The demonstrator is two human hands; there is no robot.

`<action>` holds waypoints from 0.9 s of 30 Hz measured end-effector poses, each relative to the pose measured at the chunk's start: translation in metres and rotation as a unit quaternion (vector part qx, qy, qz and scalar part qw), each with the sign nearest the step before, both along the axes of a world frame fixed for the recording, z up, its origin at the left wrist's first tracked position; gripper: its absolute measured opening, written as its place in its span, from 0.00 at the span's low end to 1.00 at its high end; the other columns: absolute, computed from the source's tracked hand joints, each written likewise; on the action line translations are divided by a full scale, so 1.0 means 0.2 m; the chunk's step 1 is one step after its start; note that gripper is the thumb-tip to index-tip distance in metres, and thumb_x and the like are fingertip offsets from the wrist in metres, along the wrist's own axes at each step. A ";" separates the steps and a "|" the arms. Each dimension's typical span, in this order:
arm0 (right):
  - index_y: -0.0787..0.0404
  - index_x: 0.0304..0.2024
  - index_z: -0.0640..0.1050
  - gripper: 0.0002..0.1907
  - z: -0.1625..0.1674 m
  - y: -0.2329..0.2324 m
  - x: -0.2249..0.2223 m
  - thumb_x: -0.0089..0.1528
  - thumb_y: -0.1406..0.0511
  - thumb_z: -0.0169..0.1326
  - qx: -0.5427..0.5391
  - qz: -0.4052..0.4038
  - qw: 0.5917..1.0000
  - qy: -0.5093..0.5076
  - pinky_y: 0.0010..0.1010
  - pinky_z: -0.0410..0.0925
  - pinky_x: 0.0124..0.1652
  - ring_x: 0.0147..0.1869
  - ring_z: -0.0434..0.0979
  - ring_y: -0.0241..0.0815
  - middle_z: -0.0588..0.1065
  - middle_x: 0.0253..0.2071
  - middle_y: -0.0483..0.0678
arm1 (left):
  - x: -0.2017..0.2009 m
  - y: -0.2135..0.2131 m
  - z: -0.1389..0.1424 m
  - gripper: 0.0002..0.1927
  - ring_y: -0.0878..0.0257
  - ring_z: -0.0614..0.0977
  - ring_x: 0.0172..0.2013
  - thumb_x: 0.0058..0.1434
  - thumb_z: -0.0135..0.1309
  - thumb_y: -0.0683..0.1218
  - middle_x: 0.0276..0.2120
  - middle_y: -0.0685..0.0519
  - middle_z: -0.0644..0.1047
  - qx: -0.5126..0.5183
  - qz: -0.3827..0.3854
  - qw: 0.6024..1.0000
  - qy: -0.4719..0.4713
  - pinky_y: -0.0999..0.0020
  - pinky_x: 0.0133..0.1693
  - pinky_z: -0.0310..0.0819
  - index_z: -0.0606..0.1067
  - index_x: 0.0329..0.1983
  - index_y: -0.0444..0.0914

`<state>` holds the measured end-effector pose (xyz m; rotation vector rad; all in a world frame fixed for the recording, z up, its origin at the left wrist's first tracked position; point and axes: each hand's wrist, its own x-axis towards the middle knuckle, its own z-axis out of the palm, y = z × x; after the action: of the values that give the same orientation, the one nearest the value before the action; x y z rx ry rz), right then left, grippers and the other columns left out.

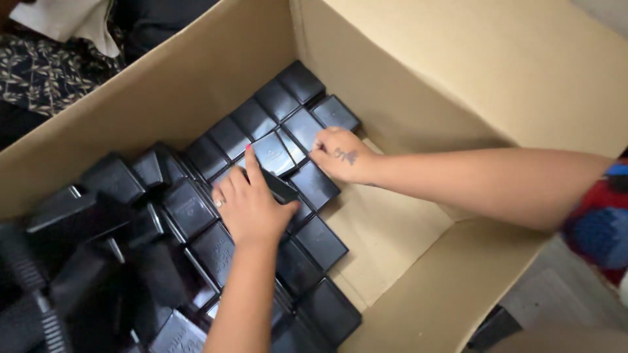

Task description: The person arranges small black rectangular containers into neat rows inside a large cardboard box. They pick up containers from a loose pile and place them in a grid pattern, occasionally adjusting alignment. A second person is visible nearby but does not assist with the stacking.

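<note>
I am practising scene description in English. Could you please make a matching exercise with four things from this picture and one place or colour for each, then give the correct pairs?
Things:
1. left hand
2. right hand
3. cardboard box
4. patterned fabric

Places or colours:
A. brown, with its flaps open
B. outside the box, top left corner
C. on the black cases in the middle of the box
D. on the black cases nearer the far wall, fingers bent

Pairs: 1-C, 2-D, 3-A, 4-B
</note>
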<state>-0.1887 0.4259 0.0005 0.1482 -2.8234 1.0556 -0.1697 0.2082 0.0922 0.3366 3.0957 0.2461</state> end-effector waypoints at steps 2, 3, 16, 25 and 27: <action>0.66 0.45 0.77 0.22 0.06 -0.02 -0.05 0.62 0.53 0.57 0.068 0.024 0.997 0.011 0.47 0.68 0.54 0.55 0.74 0.61 0.76 0.47 0.62 | 0.03 0.04 0.00 0.70 0.46 0.67 0.60 0.32 0.78 0.59 0.61 0.44 0.65 0.010 0.050 0.996 -0.073 0.49 0.63 0.58 0.49 0.75 0.44; 0.67 0.51 0.75 0.27 0.09 -0.05 -0.09 0.62 0.51 0.59 0.100 0.037 0.994 0.016 0.49 0.66 0.54 0.57 0.72 0.64 0.75 0.50 0.64 | 0.06 0.05 -0.01 0.69 0.44 0.68 0.60 0.33 0.78 0.56 0.62 0.44 0.63 0.046 0.063 0.994 -0.072 0.50 0.61 0.60 0.49 0.75 0.44; 0.73 0.60 0.68 0.50 0.29 -0.35 -0.17 0.49 0.47 0.72 -0.051 0.064 0.967 -0.240 0.38 0.68 0.54 0.59 0.74 0.54 0.72 0.55 0.62 | 0.22 -0.11 -0.06 0.71 0.35 0.70 0.60 0.30 0.79 0.41 0.64 0.38 0.58 0.282 0.065 0.957 0.004 0.52 0.57 0.70 0.47 0.75 0.40; 0.58 0.63 0.68 0.34 0.31 0.05 0.11 0.57 0.56 0.62 -0.442 0.020 0.798 -0.409 0.38 0.75 0.47 0.53 0.79 0.41 0.78 0.51 0.47 | 0.34 -0.07 0.12 0.71 0.40 0.67 0.63 0.30 0.78 0.54 0.73 0.39 0.52 0.233 -0.064 0.965 -0.097 0.51 0.57 0.68 0.49 0.75 0.40; 0.57 0.63 0.68 0.32 0.18 0.15 0.06 0.58 0.56 0.61 -0.384 -0.171 0.835 -0.355 0.41 0.75 0.46 0.51 0.79 0.46 0.78 0.50 0.50 | 0.47 -0.16 0.16 0.70 0.44 0.67 0.63 0.30 0.76 0.63 0.72 0.42 0.57 0.002 -0.041 0.997 -0.071 0.50 0.57 0.66 0.53 0.75 0.41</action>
<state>-0.1769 0.4551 0.0368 -0.9627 -2.4483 2.3783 -0.0766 0.1770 0.1252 0.4249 2.9347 0.2611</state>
